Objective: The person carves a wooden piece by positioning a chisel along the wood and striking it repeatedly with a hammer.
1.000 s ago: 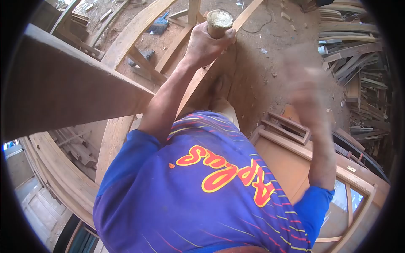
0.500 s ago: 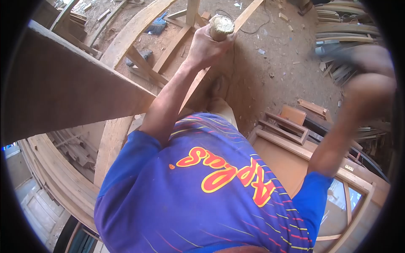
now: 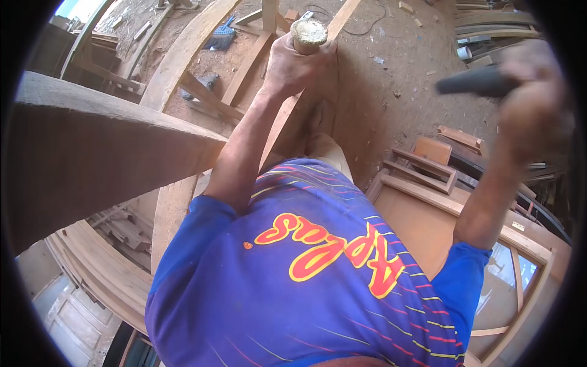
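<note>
Here the left hand [image 3: 290, 68] clasps a rough cylinder [image 3: 309, 33]

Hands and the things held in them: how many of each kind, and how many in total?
Bare hands (left hand, right hand): 2
Round, brown, wooden-looking handle with pale rough top, in left hand: 1
Dark, elongated object, blurred, material unclear, in right hand: 1
Total: 4

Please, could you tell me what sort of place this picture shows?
Most likely a woodworking shop: curved boards lie stacked at lower left, a wood pile is at upper right, and a framed wooden panel shows at right.
</note>
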Available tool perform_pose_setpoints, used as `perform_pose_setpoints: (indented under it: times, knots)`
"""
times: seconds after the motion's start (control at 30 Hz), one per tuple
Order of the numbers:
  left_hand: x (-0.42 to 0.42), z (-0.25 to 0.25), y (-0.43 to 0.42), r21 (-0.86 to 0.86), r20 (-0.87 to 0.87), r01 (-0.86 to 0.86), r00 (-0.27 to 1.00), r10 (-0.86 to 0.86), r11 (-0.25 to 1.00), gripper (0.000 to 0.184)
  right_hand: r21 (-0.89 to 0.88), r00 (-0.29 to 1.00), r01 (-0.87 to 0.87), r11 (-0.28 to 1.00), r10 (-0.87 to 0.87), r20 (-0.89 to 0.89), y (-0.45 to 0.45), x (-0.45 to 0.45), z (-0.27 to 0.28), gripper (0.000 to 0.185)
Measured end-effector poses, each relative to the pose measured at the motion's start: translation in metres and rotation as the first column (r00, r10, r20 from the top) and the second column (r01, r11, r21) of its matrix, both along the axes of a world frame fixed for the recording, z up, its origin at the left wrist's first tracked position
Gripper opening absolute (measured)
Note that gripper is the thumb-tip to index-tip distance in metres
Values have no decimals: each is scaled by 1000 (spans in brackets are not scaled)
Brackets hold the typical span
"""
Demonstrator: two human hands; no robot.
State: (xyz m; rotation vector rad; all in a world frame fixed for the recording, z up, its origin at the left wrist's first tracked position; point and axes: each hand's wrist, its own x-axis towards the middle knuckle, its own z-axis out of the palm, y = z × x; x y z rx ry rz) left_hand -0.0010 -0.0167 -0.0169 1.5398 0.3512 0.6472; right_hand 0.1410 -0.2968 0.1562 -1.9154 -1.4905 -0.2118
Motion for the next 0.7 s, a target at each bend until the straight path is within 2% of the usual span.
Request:
perform_pose_setpoints:
  times: [0.03,0.07,0.1,0.13,0.17,0.23,0.27,0.3,0.37,0.4,0.47,0.5,0.57,0.63,0.67,0.7]
  knots:
    - [-1,1,1,27,-32,-10,999,11,1000,22,-141,982,29,990,-3,187,1,-7,-37,16]
    - [0,-2,4,34,-31,-11,999,12,999,22,-370,985,149,917,-104,139,35,-53,-33,19]
    - [1,-10,6,48,-30,4,1000,-2,999,23,-594,970,245,766,-193,150,70,-100,-29,25]
    - [3,-11,7,66,-39,41,999,-38,997,25,-568,961,178,803,-267,-76,67,-101,-53,26]
    - [10,-3,8,85,-19,55,998,-53,995,25,-550,958,202,811,-280,-61,67,-100,-48,26]
    - [3,1,1,229,68,-104,994,91,968,27,-374,964,108,921,-189,-187,67,-97,-34,21]
    - [-1,3,2,72,-58,-4,998,8,997,27,-228,958,139,964,-189,-215,66,-97,-33,21]
    - [-1,5,1,57,-20,-6,1000,7,998,27,-221,955,140,965,-190,-228,67,-92,-24,21]
    - [1,2,0,92,-63,-62,996,68,994,26,31,955,258,966,-251,-158,66,-85,-10,18]
    - [1,3,-1,99,-73,-50,996,58,994,26,34,951,269,963,-259,-169,63,-82,-11,18]
    - [-4,5,-1,-6,-51,35,998,-35,999,26,241,876,358,902,-236,-420,59,-77,-16,12]
    - [-5,6,1,-2,-62,39,997,-39,999,26,241,871,364,900,-237,-430,55,-77,-22,12]
    - [-8,5,6,131,52,14,998,-21,991,20,149,730,443,884,-259,-633,40,-82,-48,10]
    - [-2,9,8,116,40,39,998,-44,992,21,62,737,464,884,-346,-581,16,-73,-93,12]
    - [4,11,6,213,-8,-48,999,51,976,20,1,717,484,875,-396,-574,6,-71,-115,14]
    - [9,12,3,312,-51,-122,988,145,942,19,-95,644,524,846,-467,-606,1,-71,-131,15]
